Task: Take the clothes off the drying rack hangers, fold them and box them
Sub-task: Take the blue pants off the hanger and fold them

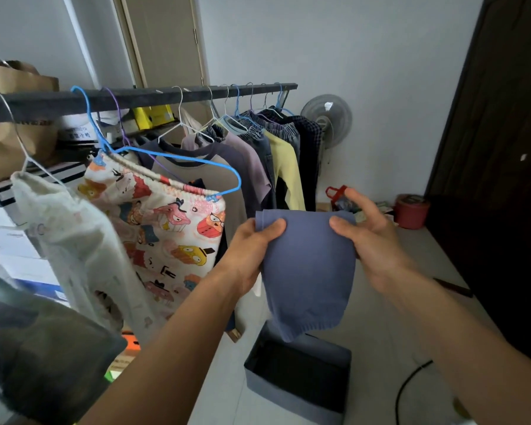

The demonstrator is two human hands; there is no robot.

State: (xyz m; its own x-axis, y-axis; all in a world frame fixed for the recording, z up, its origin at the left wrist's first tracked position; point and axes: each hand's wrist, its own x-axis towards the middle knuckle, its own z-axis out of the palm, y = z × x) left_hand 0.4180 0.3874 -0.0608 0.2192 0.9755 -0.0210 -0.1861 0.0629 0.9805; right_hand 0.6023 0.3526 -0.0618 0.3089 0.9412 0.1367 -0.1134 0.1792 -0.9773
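Holding a folded blue garment point(307, 271) up in front of you, you stand beside the drying rack point(141, 98) with the open dark box point(298, 384) on the floor directly beneath the cloth's hanging edge. Your left hand point(252, 253) grips the garment's upper left corner, thumb laid across the front and the other fingers curled behind it. Your right hand point(368, 237) pinches the upper right corner between thumb and the fingers behind, though its forefinger stands straight and free above the fold. The garment hangs in a doubled panel, its ribbed hem lowest, apart from the box but just above it.

On the rack, the rest of the load waits: a cartoon-print piece point(166, 228) clipped to a blue hanger point(178, 161), a pale garment point(74, 240) on a wire hanger nearest you, and a row of shirts and trousers point(258, 154) further along the rail.

The risk from here looks to be in the fold itself. The right hand's hold appears light, and if either corner slips while you lower the cloth, the doubled layers would likely fall open and land bunched. The hem also hangs toward the box's near wall, so a careless drop may drape the garment over the rim rather than lay it flat inside. The cartoon-print piece hangs near your left forearm and could snag as you move.
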